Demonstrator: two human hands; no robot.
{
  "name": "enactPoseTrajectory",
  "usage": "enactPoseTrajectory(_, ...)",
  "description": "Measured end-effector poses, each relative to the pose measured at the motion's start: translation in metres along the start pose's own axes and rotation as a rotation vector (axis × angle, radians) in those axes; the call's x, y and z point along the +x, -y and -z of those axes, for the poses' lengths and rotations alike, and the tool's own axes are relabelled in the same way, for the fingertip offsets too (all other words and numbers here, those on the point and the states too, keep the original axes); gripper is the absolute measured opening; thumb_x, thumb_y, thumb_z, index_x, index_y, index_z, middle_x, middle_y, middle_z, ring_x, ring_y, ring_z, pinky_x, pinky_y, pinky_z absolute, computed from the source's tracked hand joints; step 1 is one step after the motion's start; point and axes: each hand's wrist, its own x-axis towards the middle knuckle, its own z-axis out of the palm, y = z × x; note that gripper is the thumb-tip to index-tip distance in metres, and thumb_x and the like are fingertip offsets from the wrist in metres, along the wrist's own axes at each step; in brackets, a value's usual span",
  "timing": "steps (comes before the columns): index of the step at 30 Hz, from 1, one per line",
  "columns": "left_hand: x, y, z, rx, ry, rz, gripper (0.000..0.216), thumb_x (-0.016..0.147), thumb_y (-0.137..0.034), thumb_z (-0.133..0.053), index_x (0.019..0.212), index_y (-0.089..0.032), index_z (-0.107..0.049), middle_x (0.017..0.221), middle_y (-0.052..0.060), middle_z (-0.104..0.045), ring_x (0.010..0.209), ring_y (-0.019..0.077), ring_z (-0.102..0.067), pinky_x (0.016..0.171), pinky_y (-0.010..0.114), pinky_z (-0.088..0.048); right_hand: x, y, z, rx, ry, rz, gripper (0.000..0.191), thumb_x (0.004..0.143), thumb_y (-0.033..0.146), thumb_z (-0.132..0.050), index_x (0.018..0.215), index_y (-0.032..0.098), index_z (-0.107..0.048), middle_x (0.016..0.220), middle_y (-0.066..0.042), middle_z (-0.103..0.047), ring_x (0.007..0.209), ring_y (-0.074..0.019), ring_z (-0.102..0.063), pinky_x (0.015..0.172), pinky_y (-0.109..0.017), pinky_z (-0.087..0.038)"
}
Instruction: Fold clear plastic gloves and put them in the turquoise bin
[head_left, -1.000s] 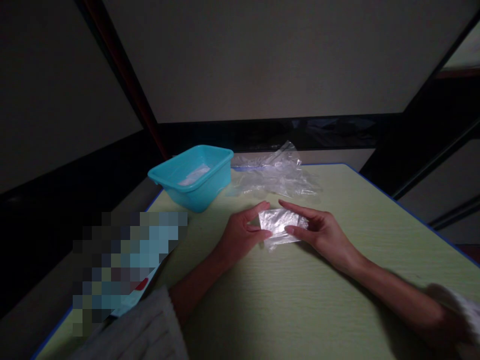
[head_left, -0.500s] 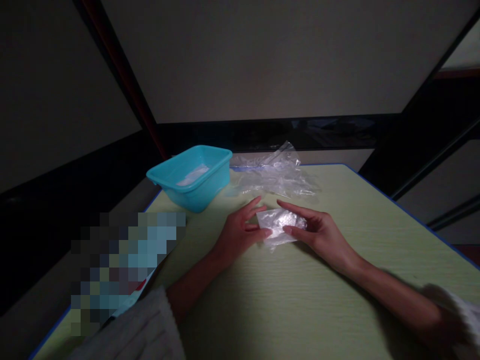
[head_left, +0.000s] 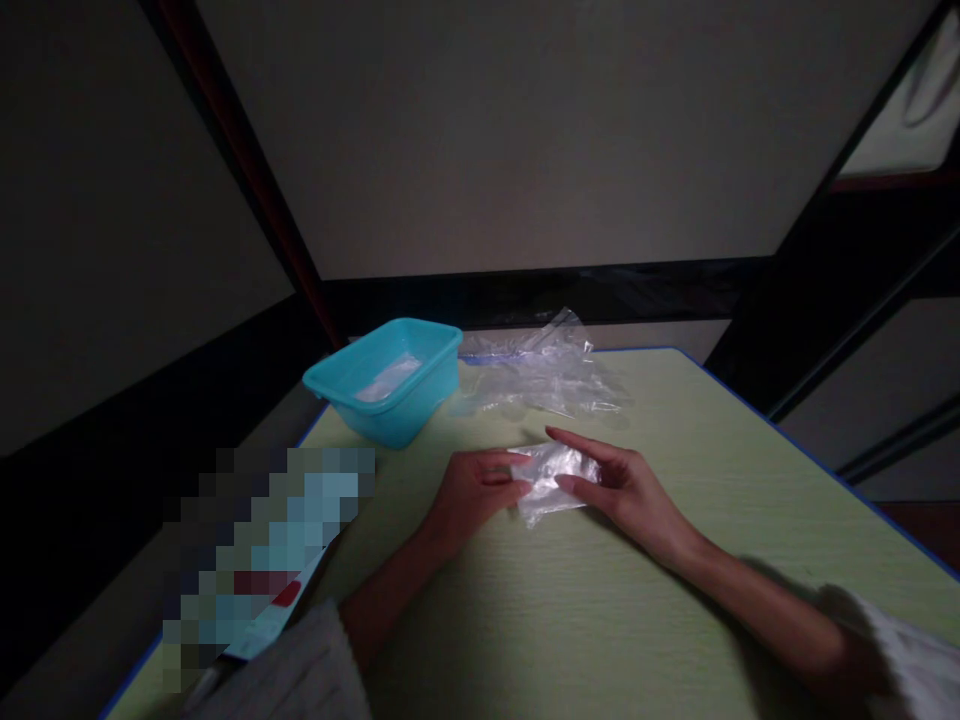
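Observation:
A small folded clear plastic piece (head_left: 553,477) lies on the pale green table (head_left: 600,620) between my two hands. My left hand (head_left: 474,490) rests at its left edge, thumb and fingers pinched on that edge. My right hand (head_left: 626,484) holds the right side, forefinger stretched along the far edge and thumb on the near edge. Both forearms lie across the table.
A teal plastic tub (head_left: 390,380) with something pale inside stands at the table's far left corner. A loose heap of clear plastic bags (head_left: 547,375) lies beside it at the far edge. A blurred patch (head_left: 262,540) covers the near left.
My left fingers have come down from spread to closed on the plastic's left edge. The camera has tipped slightly, so everything sits lower in view.

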Motion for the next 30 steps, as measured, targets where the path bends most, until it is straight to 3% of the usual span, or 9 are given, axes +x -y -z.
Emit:
enactPoseTrajectory(7, 0.0005, -0.0009, 0.0029, 0.058, -0.01, -0.04, 0.037, 0.055, -0.015, -0.071, 0.092, -0.01, -0.07, 0.067, 0.005, -0.071, 0.063, 0.019, -0.066, 0.053, 0.022, -0.047, -0.001, 0.0007, -0.003, 0.107, 0.013, -0.077, 0.048, 0.064, 0.032, -0.072, 0.11, 0.02, -0.065, 0.082, -0.003, -0.07, 0.064, -0.0135, -0.057, 0.062, -0.028, -0.047)
enactPoseTrajectory(13, 0.0, -0.0025, 0.0006, 0.094, -0.03, -0.072, 0.035, 0.054, -0.012, -0.071, 0.089, -0.012, -0.072, 0.089, 0.008, -0.071, 0.064, 0.018, -0.066, 0.052, 0.021, -0.048, -0.0002, -0.0013, -0.0032, 0.126, 0.025, -0.068, 0.04, 0.059, 0.028, -0.075, 0.098, 0.023, -0.07, 0.079, -0.001, -0.07, 0.064, -0.0133, -0.057, 0.062, -0.027, -0.047)
enactPoseTrajectory(22, -0.0007, -0.0016, 0.0018, 0.177, 0.0, -0.064, 0.044, 0.057, -0.014, -0.069, 0.101, -0.01, -0.068, 0.057, 0.003, -0.068, 0.05, 0.014, -0.06, 0.046, 0.019, -0.04, 0.0008, -0.002, 0.0013, 0.037, 0.03, -0.059, 0.048, 0.059, 0.027, -0.073, 0.106, 0.021, -0.067, 0.082, -0.002, -0.07, 0.063, -0.0136, -0.056, 0.058, -0.027, -0.047)
enactPoseTrajectory(30, -0.0008, -0.0017, 0.0018, 0.211, -0.02, -0.099, 0.044, 0.057, -0.012, -0.068, 0.1, -0.011, -0.068, 0.055, 0.001, -0.067, 0.049, 0.012, -0.058, 0.046, 0.018, -0.039, -0.001, -0.0011, 0.0043, 0.036, 0.062, -0.072, 0.05, 0.061, 0.028, -0.072, 0.11, 0.021, -0.065, 0.086, -0.003, -0.068, 0.062, -0.0121, -0.054, 0.054, -0.024, -0.044)
